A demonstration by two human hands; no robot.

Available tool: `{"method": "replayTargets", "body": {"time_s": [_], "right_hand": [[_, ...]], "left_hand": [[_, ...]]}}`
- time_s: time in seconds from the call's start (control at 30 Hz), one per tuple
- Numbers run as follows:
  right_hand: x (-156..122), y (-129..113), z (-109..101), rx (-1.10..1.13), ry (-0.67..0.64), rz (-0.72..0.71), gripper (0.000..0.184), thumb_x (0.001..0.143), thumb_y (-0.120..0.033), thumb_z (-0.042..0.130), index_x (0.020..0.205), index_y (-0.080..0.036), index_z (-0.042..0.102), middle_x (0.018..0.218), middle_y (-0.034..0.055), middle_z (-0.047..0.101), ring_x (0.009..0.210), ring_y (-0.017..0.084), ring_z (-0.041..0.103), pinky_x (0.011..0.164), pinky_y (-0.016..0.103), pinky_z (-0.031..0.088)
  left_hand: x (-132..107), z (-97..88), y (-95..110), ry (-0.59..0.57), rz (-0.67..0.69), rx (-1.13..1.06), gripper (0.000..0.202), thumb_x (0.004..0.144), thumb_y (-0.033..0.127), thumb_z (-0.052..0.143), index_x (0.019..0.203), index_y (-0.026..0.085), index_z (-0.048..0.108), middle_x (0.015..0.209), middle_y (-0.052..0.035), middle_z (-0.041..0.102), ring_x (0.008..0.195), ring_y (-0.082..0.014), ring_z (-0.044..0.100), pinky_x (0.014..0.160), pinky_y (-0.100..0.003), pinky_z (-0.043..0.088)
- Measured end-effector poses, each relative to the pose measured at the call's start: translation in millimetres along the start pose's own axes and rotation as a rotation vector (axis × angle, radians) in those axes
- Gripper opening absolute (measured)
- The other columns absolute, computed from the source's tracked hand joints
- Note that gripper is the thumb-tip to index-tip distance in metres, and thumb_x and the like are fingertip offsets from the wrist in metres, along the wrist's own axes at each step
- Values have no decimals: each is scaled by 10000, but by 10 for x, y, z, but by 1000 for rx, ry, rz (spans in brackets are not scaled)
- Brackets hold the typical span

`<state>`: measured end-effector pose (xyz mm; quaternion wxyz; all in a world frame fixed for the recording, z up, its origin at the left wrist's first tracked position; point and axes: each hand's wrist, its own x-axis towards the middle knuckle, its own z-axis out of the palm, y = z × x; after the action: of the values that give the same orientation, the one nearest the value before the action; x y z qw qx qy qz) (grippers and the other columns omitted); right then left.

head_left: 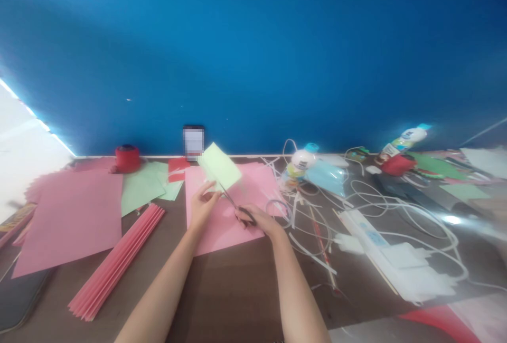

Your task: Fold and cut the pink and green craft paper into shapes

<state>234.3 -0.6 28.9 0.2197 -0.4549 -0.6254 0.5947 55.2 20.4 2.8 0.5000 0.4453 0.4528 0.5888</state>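
Observation:
My left hand (206, 200) pinches the lower edge of a pale green paper (219, 166), which is held up at a tilt. In my right hand (253, 217) is a pair of scissors (228, 197), with fingers through the dark handles. The blades point up and left and meet the paper's lower edge close to my left fingertips. Beneath both hands lies a pink sheet (222, 237) on the brown table. Whether the blades are apart or together is too blurred to tell.
A pleated pink paper (116, 264) and a large pink sheet (79, 216) lie left, near green sheets (142, 187) and a red round object (127, 159). A phone (194, 142) leans on the blue wall. Right are a glue bottle (303, 161), white cables and a power strip (372, 243).

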Motion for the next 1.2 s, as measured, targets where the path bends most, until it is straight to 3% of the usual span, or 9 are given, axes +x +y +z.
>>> {"method": "replayTargets", "body": {"time_s": [0.2, 0.4, 0.63, 0.8, 1.03, 1.2], "right_hand": [[10, -15, 30, 58, 50, 41, 412, 760, -537, 477, 662, -145, 555, 515, -17, 514, 447, 86, 430, 418, 206, 295], [31, -15, 49, -3, 107, 6, 371, 726, -510, 554, 731, -140, 574, 545, -26, 525, 444, 73, 428, 421, 193, 320], [42, -10, 48, -20, 81, -8, 407, 730, -540, 531, 730, -135, 570, 527, -29, 515, 430, 70, 417, 410, 191, 306], [29, -4, 46, -37, 66, -18, 391, 750, -515, 534, 715, -129, 579, 526, -30, 508, 425, 65, 411, 422, 194, 304], [18, -35, 61, 4, 57, -25, 393, 776, -513, 499, 689, -136, 567, 526, -22, 510, 456, 81, 436, 424, 198, 316], [19, -49, 53, 10, 39, -38, 388, 778, -507, 504, 709, -133, 579, 520, -27, 503, 460, 81, 438, 427, 198, 316]], "left_hand": [[-3, -1, -22, -31, 61, 19, 425, 687, 332, 657, 1070, 156, 600, 996, -107, 664, 839, -215, 648, 826, -374, 484], [7, -11, -9, 16, 56, 70, 364, 677, 320, 664, 1000, 153, 644, 957, -98, 677, 890, -215, 628, 833, -360, 479], [32, -2, -36, 16, 83, 21, 269, 663, 309, 673, 865, 130, 669, 905, -95, 688, 874, -220, 631, 816, -357, 486], [12, 9, -32, 29, 73, 26, 320, 662, 312, 677, 935, 147, 649, 892, -83, 684, 833, -211, 637, 784, -349, 494], [-1, 18, -31, -14, 94, 39, 332, 662, 321, 669, 955, 166, 642, 1018, -87, 639, 829, -187, 627, 793, -334, 490], [-4, 20, -26, -16, 101, 81, 340, 662, 317, 669, 962, 160, 634, 934, -80, 649, 762, -173, 627, 796, -347, 486]]}}
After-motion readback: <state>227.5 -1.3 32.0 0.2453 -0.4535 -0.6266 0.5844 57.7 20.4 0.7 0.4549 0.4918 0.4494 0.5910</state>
